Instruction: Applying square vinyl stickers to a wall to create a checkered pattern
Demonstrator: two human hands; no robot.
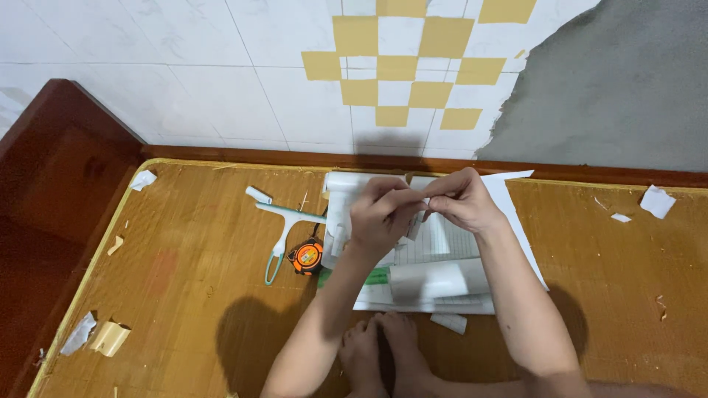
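A bamboo mat (184, 295) filled the lower frame. At centre lay a white sheet (509, 203) with a white roll (435, 280), its long axis left to right. The left hand (380, 217) and right hand (461, 199) met above it, fingers pinched together on a small white strip (414, 221). Left of them lay a squeegee (284, 221) and an orange tape measure (307, 256).
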